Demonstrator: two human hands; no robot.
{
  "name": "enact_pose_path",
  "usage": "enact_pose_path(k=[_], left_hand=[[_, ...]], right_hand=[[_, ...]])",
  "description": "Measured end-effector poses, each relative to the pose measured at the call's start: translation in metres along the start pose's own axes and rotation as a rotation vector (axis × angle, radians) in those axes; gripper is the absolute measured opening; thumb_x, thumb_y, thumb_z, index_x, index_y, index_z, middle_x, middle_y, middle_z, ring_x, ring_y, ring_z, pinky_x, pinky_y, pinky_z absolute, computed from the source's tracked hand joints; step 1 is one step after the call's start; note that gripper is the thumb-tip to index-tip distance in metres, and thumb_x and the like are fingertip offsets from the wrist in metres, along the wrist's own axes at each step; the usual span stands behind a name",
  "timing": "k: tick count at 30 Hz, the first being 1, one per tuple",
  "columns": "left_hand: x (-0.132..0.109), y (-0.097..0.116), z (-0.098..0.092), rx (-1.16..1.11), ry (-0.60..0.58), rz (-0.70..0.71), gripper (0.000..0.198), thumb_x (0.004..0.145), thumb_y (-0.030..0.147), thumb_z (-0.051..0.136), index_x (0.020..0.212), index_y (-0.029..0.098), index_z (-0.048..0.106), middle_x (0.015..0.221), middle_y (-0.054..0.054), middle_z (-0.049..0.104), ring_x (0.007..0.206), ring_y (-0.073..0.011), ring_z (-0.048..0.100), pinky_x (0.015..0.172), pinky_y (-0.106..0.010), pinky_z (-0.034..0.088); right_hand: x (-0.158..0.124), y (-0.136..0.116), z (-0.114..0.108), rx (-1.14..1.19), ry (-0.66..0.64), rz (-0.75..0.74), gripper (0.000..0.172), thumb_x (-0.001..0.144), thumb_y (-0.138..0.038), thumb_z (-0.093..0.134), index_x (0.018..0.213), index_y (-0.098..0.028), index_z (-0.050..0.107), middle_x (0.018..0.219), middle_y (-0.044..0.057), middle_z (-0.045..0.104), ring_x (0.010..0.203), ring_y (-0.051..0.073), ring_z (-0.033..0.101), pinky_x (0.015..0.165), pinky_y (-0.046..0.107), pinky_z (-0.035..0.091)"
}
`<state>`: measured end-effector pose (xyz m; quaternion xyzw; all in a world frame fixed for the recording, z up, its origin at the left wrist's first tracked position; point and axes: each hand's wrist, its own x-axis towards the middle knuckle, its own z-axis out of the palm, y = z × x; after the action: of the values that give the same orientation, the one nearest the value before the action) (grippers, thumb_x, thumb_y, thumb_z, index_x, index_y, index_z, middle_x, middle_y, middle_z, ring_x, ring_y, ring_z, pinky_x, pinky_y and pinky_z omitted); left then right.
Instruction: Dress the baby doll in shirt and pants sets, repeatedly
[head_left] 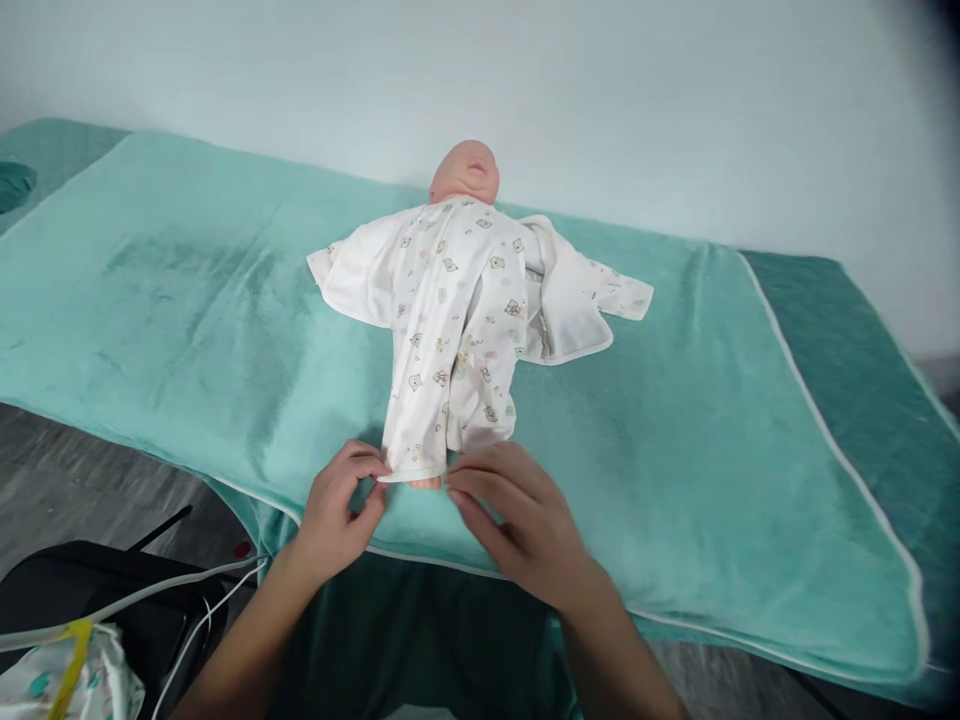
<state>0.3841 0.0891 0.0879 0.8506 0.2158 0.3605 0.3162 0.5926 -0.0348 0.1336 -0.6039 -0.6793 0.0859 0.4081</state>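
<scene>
A baby doll [466, 172] lies on its back, its head toward the wall. It wears a white printed baby shirt [574, 325], with the sleeves spread to both sides, and matching baby pants [424, 390]. The longer pant leg reaches down to the doll's toes [426, 483], which peek out under the hem. My left hand [341, 510] pinches the left corner of that hem between thumb and fingers. At the hem's right corner, my right hand [517, 515] has its fingertips closed on the cloth edge. The other pant leg [484, 410] looks bunched, its foot not visible.
A green towel-like cover [660, 480] lies over the bed, which stands against a white wall [600, 100]. Down at the left are a black chair-like object [97, 570], a pale cable [165, 580] and a patterned cloth bundle with a yellow strip [82, 680].
</scene>
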Motion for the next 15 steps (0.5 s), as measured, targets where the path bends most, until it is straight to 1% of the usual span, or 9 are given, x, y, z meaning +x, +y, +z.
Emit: enact_pose_path(k=[1, 3, 4, 5, 6, 8, 10, 12, 15], left_hand=[[-0.001, 0.000, 0.000, -0.013, -0.018, -0.006, 0.026, 0.092, 0.007, 0.057, 0.108, 0.027, 0.060, 0.095, -0.003, 0.067, 0.083, -0.0186, 0.069, 0.068, -0.033, 0.059], [0.001, 0.002, -0.001, -0.018, -0.016, 0.007, 0.026, 0.092, 0.009, 0.060, 0.111, 0.027, 0.061, 0.097, -0.004, 0.067, 0.087, -0.0201, 0.068, 0.071, -0.035, 0.059], [0.003, 0.006, 0.000, -0.006, 0.006, 0.025, 0.026, 0.092, 0.011, 0.062, 0.112, 0.027, 0.061, 0.098, -0.005, 0.068, 0.089, -0.0211, 0.068, 0.074, -0.037, 0.059], [0.006, 0.011, 0.001, 0.015, 0.032, 0.047, 0.027, 0.091, 0.013, 0.064, 0.114, 0.027, 0.061, 0.100, -0.006, 0.068, 0.092, -0.0222, 0.067, 0.077, -0.039, 0.059], [0.009, 0.016, 0.003, 0.043, 0.052, 0.073, 0.028, 0.091, 0.015, 0.066, 0.115, 0.027, 0.062, 0.102, -0.007, 0.069, 0.096, -0.0235, 0.067, 0.081, -0.041, 0.059], [0.018, 0.030, 0.010, 0.108, 0.044, 0.121, 0.032, 0.090, 0.016, 0.068, 0.120, 0.026, 0.062, 0.109, -0.009, 0.071, 0.106, -0.0268, 0.066, 0.089, -0.046, 0.058], [0.027, 0.043, 0.021, 0.180, -0.016, 0.154, 0.037, 0.090, 0.013, 0.067, 0.124, 0.026, 0.063, 0.114, -0.010, 0.072, 0.117, -0.0303, 0.065, 0.098, -0.051, 0.056], [0.035, 0.052, 0.032, 0.266, -0.083, 0.165, 0.041, 0.090, 0.009, 0.062, 0.127, 0.026, 0.064, 0.119, -0.011, 0.073, 0.126, -0.0329, 0.063, 0.106, -0.055, 0.052], [0.043, 0.054, 0.044, 0.404, -0.162, 0.183, 0.042, 0.090, 0.005, 0.058, 0.127, 0.023, 0.066, 0.122, -0.012, 0.074, 0.129, -0.0354, 0.062, 0.114, -0.062, 0.045]], right_hand=[[-0.007, 0.003, 0.000, 0.025, 0.086, 0.053, 0.025, 0.097, -0.009, 0.058, 0.113, -0.028, 0.065, 0.102, 0.006, 0.075, 0.093, 0.022, 0.072, 0.079, 0.040, 0.058], [-0.021, 0.012, 0.002, -0.017, 0.259, 0.182, 0.032, 0.095, -0.008, 0.057, 0.118, -0.030, 0.063, 0.110, 0.008, 0.071, 0.101, 0.025, 0.072, 0.082, 0.043, 0.061], [-0.028, 0.017, 0.004, -0.066, 0.315, 0.243, 0.033, 0.095, -0.009, 0.057, 0.119, -0.030, 0.061, 0.113, 0.009, 0.069, 0.104, 0.026, 0.071, 0.083, 0.045, 0.061], [-0.034, 0.022, 0.007, -0.113, 0.339, 0.292, 0.032, 0.095, -0.010, 0.057, 0.121, -0.030, 0.060, 0.115, 0.010, 0.067, 0.106, 0.027, 0.070, 0.084, 0.046, 0.062], [-0.038, 0.026, 0.011, -0.148, 0.335, 0.327, 0.032, 0.095, -0.012, 0.059, 0.122, -0.029, 0.059, 0.117, 0.011, 0.066, 0.108, 0.027, 0.069, 0.085, 0.047, 0.062], [-0.044, 0.033, 0.019, -0.199, 0.291, 0.361, 0.033, 0.094, -0.017, 0.065, 0.124, -0.027, 0.057, 0.119, 0.013, 0.065, 0.109, 0.029, 0.068, 0.086, 0.049, 0.062], [-0.044, 0.037, 0.027, -0.257, 0.254, 0.363, 0.034, 0.093, -0.020, 0.069, 0.124, -0.025, 0.057, 0.118, 0.013, 0.067, 0.106, 0.030, 0.067, 0.085, 0.050, 0.061], [-0.041, 0.038, 0.031, -0.297, 0.239, 0.361, 0.027, 0.094, -0.019, 0.067, 0.119, -0.026, 0.060, 0.112, 0.011, 0.071, 0.101, 0.030, 0.067, 0.084, 0.050, 0.060], [-0.034, 0.036, 0.030, -0.234, 0.286, 0.339, 0.019, 0.097, -0.014, 0.061, 0.111, -0.027, 0.062, 0.102, 0.008, 0.073, 0.092, 0.026, 0.069, 0.078, 0.044, 0.060]])
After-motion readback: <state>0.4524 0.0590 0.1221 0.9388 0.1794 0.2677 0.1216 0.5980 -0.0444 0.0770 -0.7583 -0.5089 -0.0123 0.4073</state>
